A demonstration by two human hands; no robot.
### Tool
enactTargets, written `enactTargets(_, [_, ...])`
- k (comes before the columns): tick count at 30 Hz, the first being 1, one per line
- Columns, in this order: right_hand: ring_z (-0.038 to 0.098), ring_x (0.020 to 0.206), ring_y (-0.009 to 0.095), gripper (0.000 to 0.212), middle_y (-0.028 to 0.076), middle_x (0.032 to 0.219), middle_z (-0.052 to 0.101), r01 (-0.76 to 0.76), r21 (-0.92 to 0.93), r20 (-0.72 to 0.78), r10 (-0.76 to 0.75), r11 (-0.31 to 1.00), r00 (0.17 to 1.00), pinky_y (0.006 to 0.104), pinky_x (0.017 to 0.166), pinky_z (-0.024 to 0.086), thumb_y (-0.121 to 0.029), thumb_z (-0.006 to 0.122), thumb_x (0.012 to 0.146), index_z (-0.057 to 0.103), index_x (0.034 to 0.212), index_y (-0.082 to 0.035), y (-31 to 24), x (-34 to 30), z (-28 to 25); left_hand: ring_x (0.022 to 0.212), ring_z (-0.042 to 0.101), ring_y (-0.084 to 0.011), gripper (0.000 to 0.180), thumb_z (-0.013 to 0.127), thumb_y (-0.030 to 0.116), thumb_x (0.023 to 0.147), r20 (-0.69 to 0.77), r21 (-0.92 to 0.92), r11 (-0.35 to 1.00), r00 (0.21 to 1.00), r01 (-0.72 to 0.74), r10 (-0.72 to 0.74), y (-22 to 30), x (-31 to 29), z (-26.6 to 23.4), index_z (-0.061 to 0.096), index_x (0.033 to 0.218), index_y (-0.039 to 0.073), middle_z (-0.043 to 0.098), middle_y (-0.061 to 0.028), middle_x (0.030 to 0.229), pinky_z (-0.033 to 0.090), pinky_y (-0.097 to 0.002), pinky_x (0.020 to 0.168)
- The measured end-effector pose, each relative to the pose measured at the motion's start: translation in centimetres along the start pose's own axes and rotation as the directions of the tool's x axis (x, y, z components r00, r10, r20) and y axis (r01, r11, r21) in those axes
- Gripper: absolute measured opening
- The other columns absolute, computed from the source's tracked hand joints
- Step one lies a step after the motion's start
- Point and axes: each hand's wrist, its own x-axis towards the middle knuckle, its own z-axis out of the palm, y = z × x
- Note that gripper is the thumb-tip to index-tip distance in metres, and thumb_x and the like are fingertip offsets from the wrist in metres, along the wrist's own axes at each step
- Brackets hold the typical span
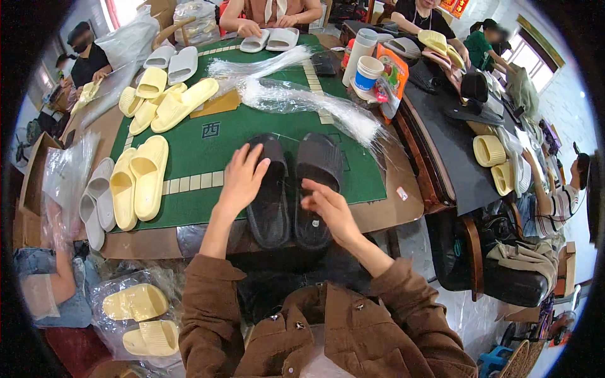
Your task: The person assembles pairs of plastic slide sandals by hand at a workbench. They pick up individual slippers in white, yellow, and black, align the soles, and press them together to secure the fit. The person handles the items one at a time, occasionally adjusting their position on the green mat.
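A pair of black slippers (269,211) lies side by side at the table's near edge, toes pointing away from me. A thin clear strand (287,137) runs between their toe ends. My left hand (242,178) rests along the left slipper's outer side, fingers spread, fingertips on its strap. Over the right slipper (320,160) my right hand (331,211) hovers behind the strap, its fingers loosely bent and apart, with nothing visible in them. A small pale sticker (316,222) shows on that slipper's insole.
Bundles of thin white plastic strands (302,104) lie across the green mat (208,148). Yellow slippers (149,177) and grey slippers (99,192) stand on the left. A white bucket (367,74) is at the far right. Several people sit around, and a black chair (504,271) stands right.
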Motion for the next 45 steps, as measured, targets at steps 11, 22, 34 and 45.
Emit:
enactTargets(11, [0.033,0.048,0.001,0.042,0.001,0.066,0.058,0.631,-0.403,-0.241,-0.742,0.663,0.625,0.017,0.043,0.022,-0.029,0.044,0.102,0.051,0.131,0.001,-19.8,-2.1,-1.8,0.14,0.021,-0.0449,0.051,0.039,0.039,0.101,0.021,-0.029,0.998,0.998,0.053,-0.052,4.2,-1.0,2.2,0.038,0.143,0.01,0.026,-0.024,0.15,0.022,-0.0491,0.114])
enactTargets(22, [0.065,0.085,0.038,0.024,0.019,0.088,0.068,0.281,-0.956,0.254,-0.237,0.089,0.938,0.0488,0.078,0.052,-0.027,0.058,0.087,0.071,0.094,-0.008,-12.0,9.0,-1.0,0.134,0.028,-0.0486,0.051,0.041,0.039,0.1,-0.081,0.007,1.0,0.997,-0.013,0.013,4.7,-1.3,2.7,0.043,0.139,0.006,0.033,-0.0261,0.145,0.028,-0.0549,0.109])
enactTargets(34, [0.067,0.079,0.037,0.016,0.016,0.082,0.069,0.105,-0.989,0.069,-0.316,0.1,0.946,0.0464,0.07,0.053,-0.024,0.061,0.084,0.07,0.089,-0.011,-3.4,15.8,-0.9,0.123,0.043,-0.0419,0.038,0.046,0.033,0.098,-0.185,0.064,0.997,0.982,-0.035,0.046,4.0,0.3,2.3,0.057,0.12,0.004,0.051,-0.0216,0.13,0.035,-0.0524,0.1])
enactTargets(45, [0.063,0.079,0.037,0.01,0.015,0.086,0.064,0.349,-0.858,0.051,-0.615,0.376,0.787,0.0454,0.069,0.05,-0.01,0.056,0.086,0.065,0.089,-0.005,-3.1,13.7,-0.5,0.084,0.061,-0.0352,0.008,0.059,0.01,0.087,-0.306,0.072,0.992,0.945,-0.1,0.118,4.9,7.6,3.7,0.062,0.085,0.002,0.065,-0.014,0.085,0.047,-0.0436,0.075])
